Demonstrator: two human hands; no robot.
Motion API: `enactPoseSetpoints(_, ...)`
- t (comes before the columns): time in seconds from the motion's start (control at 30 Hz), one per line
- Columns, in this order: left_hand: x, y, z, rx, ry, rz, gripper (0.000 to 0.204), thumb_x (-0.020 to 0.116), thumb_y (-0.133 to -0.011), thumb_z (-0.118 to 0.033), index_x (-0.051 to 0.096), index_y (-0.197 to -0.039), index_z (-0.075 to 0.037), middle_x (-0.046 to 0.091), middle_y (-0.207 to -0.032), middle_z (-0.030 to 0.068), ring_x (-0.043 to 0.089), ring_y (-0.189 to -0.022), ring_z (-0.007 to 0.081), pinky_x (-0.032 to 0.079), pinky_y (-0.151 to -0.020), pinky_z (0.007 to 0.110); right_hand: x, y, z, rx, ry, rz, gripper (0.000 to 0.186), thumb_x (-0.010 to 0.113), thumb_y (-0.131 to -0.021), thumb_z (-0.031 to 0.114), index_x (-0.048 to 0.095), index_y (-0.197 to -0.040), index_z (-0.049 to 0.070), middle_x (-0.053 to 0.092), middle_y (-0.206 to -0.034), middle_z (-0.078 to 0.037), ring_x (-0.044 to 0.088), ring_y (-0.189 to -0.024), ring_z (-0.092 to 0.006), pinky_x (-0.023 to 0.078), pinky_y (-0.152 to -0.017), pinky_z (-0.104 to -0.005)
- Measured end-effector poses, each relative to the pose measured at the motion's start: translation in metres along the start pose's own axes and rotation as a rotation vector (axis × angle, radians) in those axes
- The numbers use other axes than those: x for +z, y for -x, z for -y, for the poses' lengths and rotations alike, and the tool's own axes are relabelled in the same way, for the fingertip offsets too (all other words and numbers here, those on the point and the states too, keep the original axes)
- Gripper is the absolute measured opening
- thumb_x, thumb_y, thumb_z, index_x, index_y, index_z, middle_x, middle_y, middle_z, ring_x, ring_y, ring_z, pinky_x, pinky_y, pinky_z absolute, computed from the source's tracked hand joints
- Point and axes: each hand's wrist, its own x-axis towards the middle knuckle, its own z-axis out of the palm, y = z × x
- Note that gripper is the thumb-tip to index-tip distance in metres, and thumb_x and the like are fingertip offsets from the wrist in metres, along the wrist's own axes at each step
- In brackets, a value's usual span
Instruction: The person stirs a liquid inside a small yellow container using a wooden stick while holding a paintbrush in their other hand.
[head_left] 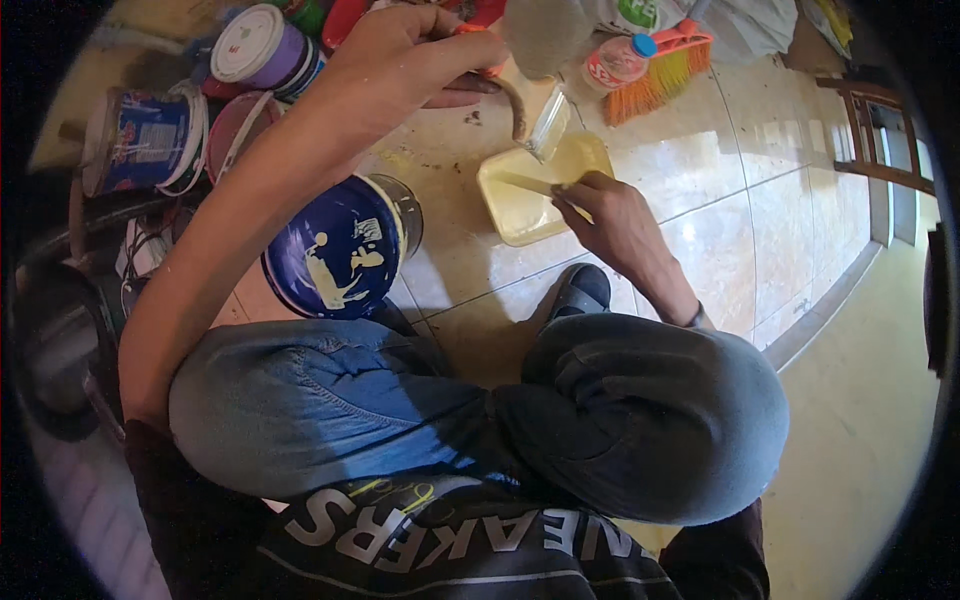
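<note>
My right hand (610,215) is closed on a flat pale stick (528,183). The stick's far end reaches into a shallow yellow tray (488,205) holding cream-coloured paint (525,208). At the top, my left hand (440,55) is closed round an orange handle (488,55), partly hidden by the fingers. Just right of it is a greyish, rounded thing (547,38); whether it joins the handle I cannot tell. Below that, a shiny clear piece (549,122) lies at the tray's far edge. Under my left forearm sits a round dark blue bucket top (300,262) smeared with cream paint.
A blue-capped bottle (615,65) stands beside an orange-and-yellow broom head (665,75). At left are a blue-labelled pail (145,140) and a purple tub with white lid (262,50). A wooden frame (875,135) stands at right. My sandalled foot (582,290) is near the tray.
</note>
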Motion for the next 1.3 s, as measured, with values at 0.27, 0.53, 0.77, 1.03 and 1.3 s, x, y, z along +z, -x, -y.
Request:
enactPoseSetpoints(0.27,-0.003,-0.001,0.007,-0.025,-0.021,0.014,0.042,0.073,-0.101,-0.033,0.069,-0.128,0.000,0.074,-0.118,0.0114,0.076,-0.107,0.0185,0.062,-0.100,0.031,0.005,0.029,0.015,-0.029,0.001,0.239,0.020,0.072,-0.096,0.012,0.077,-0.115,0.007,0.070,-0.102,-0.014,0.073,-0.078,-0.0364,0.060,-0.070,-0.0467)
enactPoseSetpoints(0.53,0.007,0.006,-0.004,0.005,0.022,-0.022,0.036,0.079,-0.095,-0.028,0.069,-0.111,0.003,0.071,-0.103,0.0107,0.075,-0.096,0.0146,0.063,-0.088,0.027,-0.034,0.027,-0.020,-0.028,0.159,0.152,0.021,0.072,-0.088,0.004,0.078,-0.108,0.007,0.074,-0.103,-0.011,0.074,-0.090,-0.0319,0.061,-0.077,-0.0440)
enactPoseSetpoints(0.77,0.009,0.005,0.000,0.033,0.072,-0.010,0.038,0.078,-0.096,-0.028,0.068,-0.110,0.006,0.069,-0.103,0.0106,0.074,-0.094,0.0148,0.063,-0.087,0.027,-0.017,0.021,-0.024,-0.067,-0.032,0.236,0.028,0.066,-0.084,0.004,0.075,-0.110,0.006,0.073,-0.100,-0.015,0.072,-0.095,-0.0384,0.060,-0.084,-0.0482)
enactPoseSetpoints(1.03,0.004,-0.003,0.001,-0.028,-0.080,0.043,0.032,0.076,-0.100,-0.026,0.069,-0.115,0.002,0.070,-0.112,0.0094,0.074,-0.101,0.0161,0.063,-0.094,0.030,-0.041,0.013,-0.006,-0.044,-0.035,0.200,0.033,0.063,-0.083,0.000,0.071,-0.115,0.004,0.074,-0.099,-0.018,0.072,-0.093,-0.0402,0.059,-0.087,-0.0494)
enactPoseSetpoints(1.3,0.004,-0.002,0.006,0.005,-0.131,0.055,0.033,0.076,-0.099,-0.026,0.069,-0.113,0.003,0.071,-0.107,0.0089,0.074,-0.098,0.0142,0.063,-0.090,0.028,-0.050,0.016,-0.005,0.001,0.216,0.322,0.029,0.059,-0.086,-0.003,0.071,-0.111,0.004,0.073,-0.096,-0.017,0.071,-0.096,-0.0370,0.059,-0.086,-0.0464)
